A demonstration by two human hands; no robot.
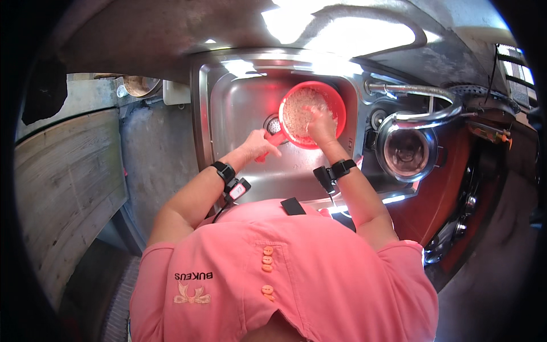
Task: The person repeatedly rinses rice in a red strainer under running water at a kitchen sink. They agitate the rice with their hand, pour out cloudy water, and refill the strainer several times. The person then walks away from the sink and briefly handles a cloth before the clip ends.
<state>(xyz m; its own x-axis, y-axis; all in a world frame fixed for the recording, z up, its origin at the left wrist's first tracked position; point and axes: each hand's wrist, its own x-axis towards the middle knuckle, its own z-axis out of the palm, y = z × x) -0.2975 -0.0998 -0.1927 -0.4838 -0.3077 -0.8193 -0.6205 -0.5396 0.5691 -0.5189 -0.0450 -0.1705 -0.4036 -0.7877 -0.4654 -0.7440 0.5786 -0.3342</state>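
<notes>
A red plastic dipper [342,112] with a handle sits over the right side of a stainless steel sink [230,96]. Pale grains that look like rice [299,104], seemingly wet, fill much of its bowl. My left hand [255,145] grips the dipper's red handle [275,139] from the left. Inside the bowl, my right hand [321,126] is among the grains, its fingers blurred and partly hidden. The round drain strainer [274,125] shows just left of the bowl, partly covered by it.
A curved metal faucet [453,102] arches over a steel pot [408,147] right of the sink. On the left lie a grey counter [156,137] and a wooden board [72,184]. A pan [141,85] stands at the back left. Strapped devices sit on both wrists.
</notes>
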